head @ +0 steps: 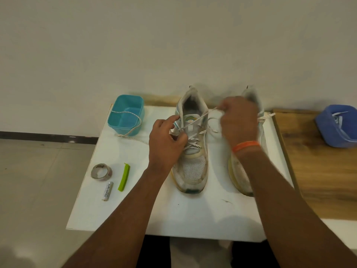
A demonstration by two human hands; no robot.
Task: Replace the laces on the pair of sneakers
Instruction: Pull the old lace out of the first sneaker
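Note:
Two worn white sneakers stand side by side on a white board, toes toward me. The left sneaker has a white speckled lace crossed through its eyelets. My left hand pinches that lace at the shoe's upper left eyelets. My right hand grips the lace's other end, pulled taut up and to the right across the tongue. The right sneaker is largely hidden behind my right hand and wrist. Another lace hangs over a teal box and trails on the board.
The teal plastic box sits at the board's back left. A tape roll, a green clip and a battery lie front left. A blue container holding laces rests on the wooden table to the right.

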